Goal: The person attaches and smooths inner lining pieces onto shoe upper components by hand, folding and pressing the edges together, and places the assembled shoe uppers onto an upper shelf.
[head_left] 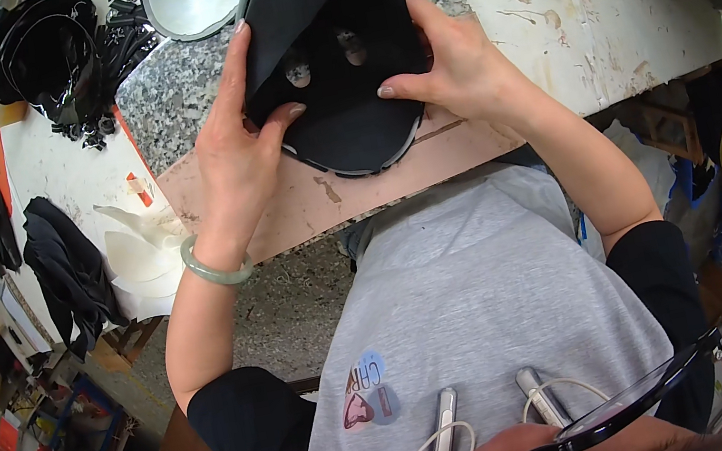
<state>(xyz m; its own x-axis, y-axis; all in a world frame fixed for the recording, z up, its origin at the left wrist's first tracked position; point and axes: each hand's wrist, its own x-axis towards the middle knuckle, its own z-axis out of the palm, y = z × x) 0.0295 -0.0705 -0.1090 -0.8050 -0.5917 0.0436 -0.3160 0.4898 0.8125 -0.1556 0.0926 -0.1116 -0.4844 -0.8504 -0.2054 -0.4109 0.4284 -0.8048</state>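
Observation:
Between my two hands is a black, soft-looking piece (345, 136) with a rounded lower edge and a folded flap at the top. It looks like a leather or fabric bag part, though its exact kind is unclear. Two light, oval spots like holes show in its middle. My left hand (235, 141) grips its left side, thumb on the inner face and fingers along the outer edge. On the opposite side my right hand (463, 63) holds it the same way, with its fingers partly hidden behind. Both thumbs press on the face, apart from each other.
Beneath the piece lies a speckled granite slab (169, 95) beside a pinkish board (281, 210) at the table's near edge. A rounded pale panel (192, 4) lies at the far side. Left are a black bag-like container (51, 58), black material (68, 263) and white scraps (143, 249).

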